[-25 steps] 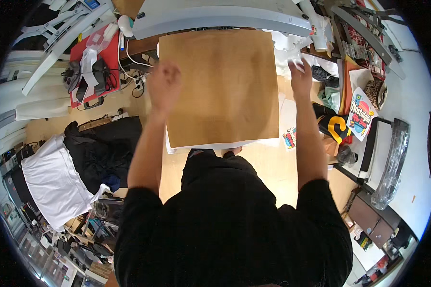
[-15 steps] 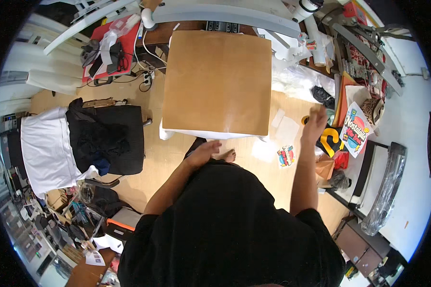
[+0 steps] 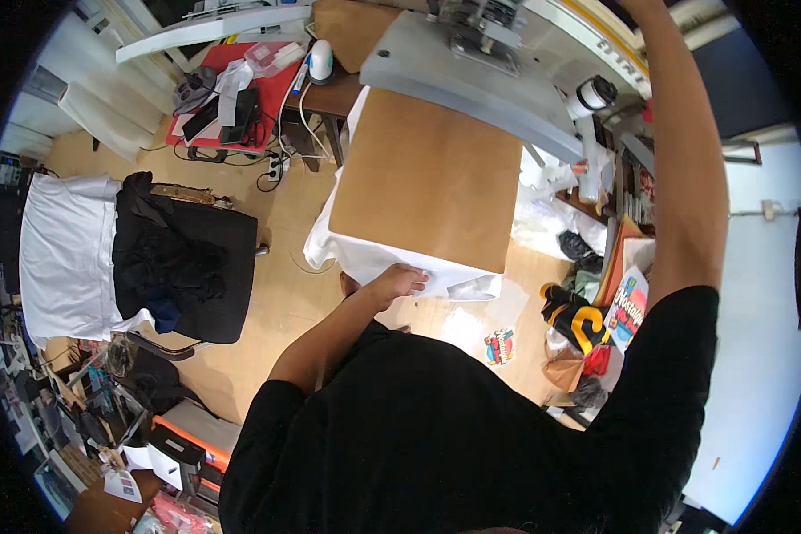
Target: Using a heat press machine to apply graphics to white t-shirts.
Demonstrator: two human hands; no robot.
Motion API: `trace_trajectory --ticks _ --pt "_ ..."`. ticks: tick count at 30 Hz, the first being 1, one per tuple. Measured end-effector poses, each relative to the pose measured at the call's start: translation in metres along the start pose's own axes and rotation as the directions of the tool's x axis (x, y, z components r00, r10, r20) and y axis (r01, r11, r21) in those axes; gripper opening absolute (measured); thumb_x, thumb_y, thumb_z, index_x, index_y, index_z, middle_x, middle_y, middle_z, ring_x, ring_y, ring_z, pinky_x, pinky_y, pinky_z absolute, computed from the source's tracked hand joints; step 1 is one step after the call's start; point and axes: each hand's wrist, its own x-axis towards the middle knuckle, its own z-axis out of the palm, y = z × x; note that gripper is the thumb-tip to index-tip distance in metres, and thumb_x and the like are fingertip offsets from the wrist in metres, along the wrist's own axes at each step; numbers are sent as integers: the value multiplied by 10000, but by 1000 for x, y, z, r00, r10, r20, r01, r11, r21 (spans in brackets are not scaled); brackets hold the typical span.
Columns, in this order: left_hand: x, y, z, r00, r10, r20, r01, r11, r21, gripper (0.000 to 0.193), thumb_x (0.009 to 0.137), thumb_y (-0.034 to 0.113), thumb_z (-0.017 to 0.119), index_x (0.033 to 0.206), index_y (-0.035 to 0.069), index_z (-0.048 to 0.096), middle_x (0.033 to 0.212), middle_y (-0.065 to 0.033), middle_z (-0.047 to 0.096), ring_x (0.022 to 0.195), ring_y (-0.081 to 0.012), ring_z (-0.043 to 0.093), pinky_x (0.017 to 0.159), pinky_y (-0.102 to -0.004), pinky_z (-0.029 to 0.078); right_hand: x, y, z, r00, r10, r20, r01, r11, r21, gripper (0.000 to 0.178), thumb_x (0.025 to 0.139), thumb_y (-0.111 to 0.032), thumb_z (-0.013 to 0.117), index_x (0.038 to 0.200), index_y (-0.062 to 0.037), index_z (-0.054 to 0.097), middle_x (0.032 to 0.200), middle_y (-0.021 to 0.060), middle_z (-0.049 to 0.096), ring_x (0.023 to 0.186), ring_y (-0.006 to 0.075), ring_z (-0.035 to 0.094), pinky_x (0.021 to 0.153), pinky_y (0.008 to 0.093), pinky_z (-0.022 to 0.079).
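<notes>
A brown sheet (image 3: 427, 178) lies over white cloth (image 3: 356, 252) on the lower platen of a heat press, and the cloth hangs past the front and left edges. My left hand (image 3: 398, 284) is closed on the cloth at the front edge, its fingers curled against the fabric. Above the far part of the sheet is the press's grey upper plate (image 3: 472, 80). My right arm (image 3: 685, 151) reaches up past the press's right side. Its hand runs off the top edge of the head view, so its grip is hidden.
At left, a black chair (image 3: 227, 294) carries dark clothes and a white garment (image 3: 67, 258). A red table (image 3: 262, 98) with cables and small items stands at the far left. Right of the press lie printed sheets (image 3: 500, 347), a black-and-yellow cloth (image 3: 578, 320) and bags.
My left hand has moved forward onto the white cloth. My right arm has swung up and forward out past the top edge. The grey upper plate now covers the sheet's far part.
</notes>
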Motion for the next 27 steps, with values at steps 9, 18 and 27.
trace_trajectory --ticks 9,18,27 --pt "45 112 -23 975 97 200 -133 976 175 430 952 316 603 1216 -21 640 1185 -107 694 964 -210 693 816 -342 514 101 45 32 315 230 921 -97 973 -210 320 850 -264 743 921 38 667 758 117 722 623 144 664 578 280 524" --pt "-63 330 37 55 998 -35 -777 65 626 139 846 169 621 924 54 634 916 -141 629 892 -361 601 808 -461 449 -123 -40 103 -80 -125 989 -285 954 98 343 790 -313 709 1046 -85 709 930 116 733 813 204 688 741 318 539" --pt "16 384 91 363 932 18 -594 217 775 368 827 258 623 1127 48 663 1079 -172 655 1111 -404 586 1006 -518 426 -258 34 154 62 -355 933 -390 852 350 434 830 -373 665 1190 -131 675 1163 121 696 1046 220 653 897 322 508"
